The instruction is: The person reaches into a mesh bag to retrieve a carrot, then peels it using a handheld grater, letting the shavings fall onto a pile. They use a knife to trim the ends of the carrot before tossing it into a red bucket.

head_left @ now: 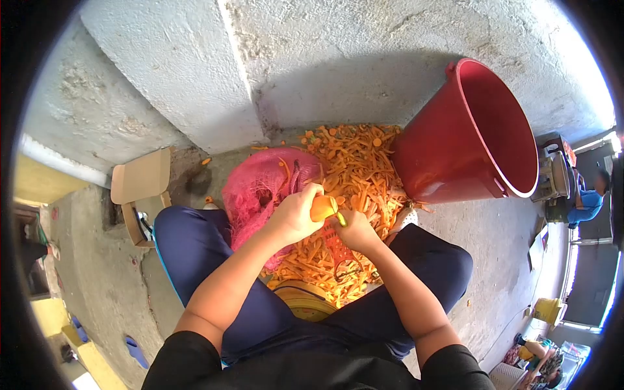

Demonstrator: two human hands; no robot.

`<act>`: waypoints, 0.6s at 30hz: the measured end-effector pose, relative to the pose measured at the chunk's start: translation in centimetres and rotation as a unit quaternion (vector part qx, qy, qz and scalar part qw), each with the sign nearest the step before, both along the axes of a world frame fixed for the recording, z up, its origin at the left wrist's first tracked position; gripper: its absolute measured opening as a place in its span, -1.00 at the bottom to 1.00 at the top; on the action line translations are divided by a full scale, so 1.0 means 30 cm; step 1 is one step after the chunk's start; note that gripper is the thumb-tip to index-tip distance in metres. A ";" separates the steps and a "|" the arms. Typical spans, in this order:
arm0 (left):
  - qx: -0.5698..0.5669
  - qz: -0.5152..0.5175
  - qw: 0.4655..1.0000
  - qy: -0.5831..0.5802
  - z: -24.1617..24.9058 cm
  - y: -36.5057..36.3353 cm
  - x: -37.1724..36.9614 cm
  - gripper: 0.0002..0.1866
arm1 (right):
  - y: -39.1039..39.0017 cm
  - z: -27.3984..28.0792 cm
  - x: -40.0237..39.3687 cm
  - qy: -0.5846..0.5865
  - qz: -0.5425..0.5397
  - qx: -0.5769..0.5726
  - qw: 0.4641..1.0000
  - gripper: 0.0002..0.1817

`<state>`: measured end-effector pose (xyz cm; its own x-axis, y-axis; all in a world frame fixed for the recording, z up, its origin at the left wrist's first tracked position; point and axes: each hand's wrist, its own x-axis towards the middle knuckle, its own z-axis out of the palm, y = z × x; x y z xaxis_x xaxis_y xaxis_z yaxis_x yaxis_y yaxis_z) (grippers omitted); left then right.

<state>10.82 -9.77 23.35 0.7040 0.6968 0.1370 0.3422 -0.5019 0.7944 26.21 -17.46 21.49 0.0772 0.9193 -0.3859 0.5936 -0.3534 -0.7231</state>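
Note:
My left hand [296, 214] is closed around a thick orange carrot [323, 208], its cut-looking end turned to the right. In my right hand [356, 231] is a peeler with a yellow-green handle [341, 220], held against the carrot's end; its blade is too small to make out. Both hands are between my knees, above a large heap of carrot peelings [361, 162] with some round carrot slices in it. Left of the heap, a pink mesh sack [250, 185] lies slumped, its contents mostly hidden. Below my right hand, a red plastic openwork piece [338, 253] shows among the peelings.
A big red bucket [432, 149] leans tilted beside the heap, near the white wall [325, 78]. An open cardboard box [140, 175] sits at left. Something yellow and rounded [302, 302] lies between my thighs. Other people [590, 201] are far off at right.

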 end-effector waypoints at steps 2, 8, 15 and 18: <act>0.023 0.005 1.000 0.006 0.000 -0.002 0.003 -0.51 | -0.005 -0.038 0.005 0.027 -0.009 -0.006 1.000 -0.73; -0.161 -0.070 0.982 -0.076 0.084 -0.031 0.012 -0.53 | 0.002 -0.140 0.052 -0.007 -0.033 -0.033 0.999 -0.68; -0.137 -0.096 0.986 -0.001 0.050 -0.061 0.040 -0.58 | -0.020 -0.226 0.040 -0.042 0.102 0.028 0.993 -0.75; -0.103 -0.073 0.991 0.050 0.032 -0.052 0.052 -0.60 | -0.024 -0.258 0.055 -0.116 0.163 -0.018 0.980 -0.75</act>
<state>12.39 -11.33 24.30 0.8024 0.5923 -0.0727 0.3596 -0.3828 0.8510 27.85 -18.19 13.77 -0.1289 0.8956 -0.4258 0.8255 -0.1410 -0.5465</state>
